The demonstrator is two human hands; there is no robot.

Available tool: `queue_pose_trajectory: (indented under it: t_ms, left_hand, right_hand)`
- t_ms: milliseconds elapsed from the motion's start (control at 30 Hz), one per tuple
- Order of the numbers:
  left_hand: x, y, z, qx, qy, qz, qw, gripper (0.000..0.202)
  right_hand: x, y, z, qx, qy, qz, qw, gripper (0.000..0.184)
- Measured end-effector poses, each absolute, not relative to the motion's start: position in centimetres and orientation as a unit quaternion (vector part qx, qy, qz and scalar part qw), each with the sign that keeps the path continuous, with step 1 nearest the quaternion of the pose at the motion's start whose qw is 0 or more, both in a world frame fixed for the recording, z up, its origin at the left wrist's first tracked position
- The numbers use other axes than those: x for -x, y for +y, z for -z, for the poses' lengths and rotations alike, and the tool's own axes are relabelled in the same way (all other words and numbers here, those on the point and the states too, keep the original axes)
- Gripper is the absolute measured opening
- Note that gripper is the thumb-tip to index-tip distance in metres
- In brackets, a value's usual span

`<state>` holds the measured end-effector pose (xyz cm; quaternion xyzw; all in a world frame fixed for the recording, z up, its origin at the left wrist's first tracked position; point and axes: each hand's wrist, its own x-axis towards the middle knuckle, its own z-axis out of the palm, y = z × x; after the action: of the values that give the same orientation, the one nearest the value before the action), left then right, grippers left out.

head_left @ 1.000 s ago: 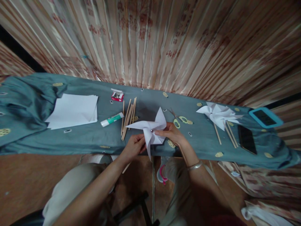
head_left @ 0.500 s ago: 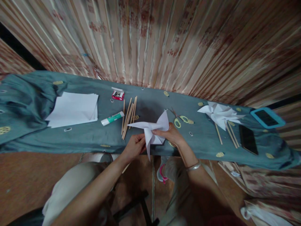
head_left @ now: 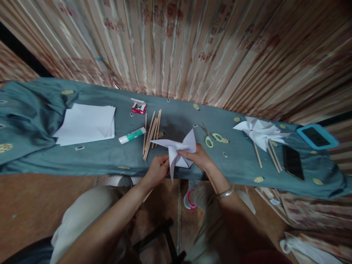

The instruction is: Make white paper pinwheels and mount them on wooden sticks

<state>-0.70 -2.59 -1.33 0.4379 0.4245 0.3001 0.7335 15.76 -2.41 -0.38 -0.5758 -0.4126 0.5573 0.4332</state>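
A white paper pinwheel (head_left: 176, 146) with curled blades is held over the table's front edge. My right hand (head_left: 199, 157) grips it from the right, its thumb pressed on the middle and the other fingers hidden behind the paper. Just under the blades on the left, my left hand (head_left: 159, 168) is closed round a thin wooden stick (head_left: 147, 195). The stick's lower end shows below my left forearm; its upper end is hidden by the hand and the paper.
Beyond my hands lie several wooden sticks (head_left: 151, 135), a glue stick (head_left: 132, 135), a red box of small metal pieces (head_left: 139, 107) and scissors (head_left: 210, 137). White paper sheets (head_left: 86, 124) are stacked left. Right are finished pinwheels (head_left: 260, 131), a phone (head_left: 293, 162) and a blue-framed tablet (head_left: 317, 136).
The view has shifted slightly. Both hands keep their hold on the pinwheel and stick, and the right thumb stays on the paper's middle with hardly any movement.
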Motion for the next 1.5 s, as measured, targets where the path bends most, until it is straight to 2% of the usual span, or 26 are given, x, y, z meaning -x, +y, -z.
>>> queue_pose_trajectory:
  t_ms: [567,1200,1500]
  left_hand:
    - [0.3,-3.0,1.0,-0.413,0.449,-0.304,0.732,0.049]
    - [-1.0,-2.7,2.2,-0.449,0.47,-0.335,0.682,0.032]
    - [-1.0,-2.4,1.7,-0.442,0.436,-0.323,0.714,0.044]
  right_hand:
    - [-15.7,-2.7,1.2,0.576,-0.411,-0.545,0.45,0.039]
    - [-15.6,-2.5,2.5,0.584,-0.364,-0.529,0.497,0.039]
    - [-16.8,-2.1,1.0,0.556,-0.372,-0.574,0.472,0.036]
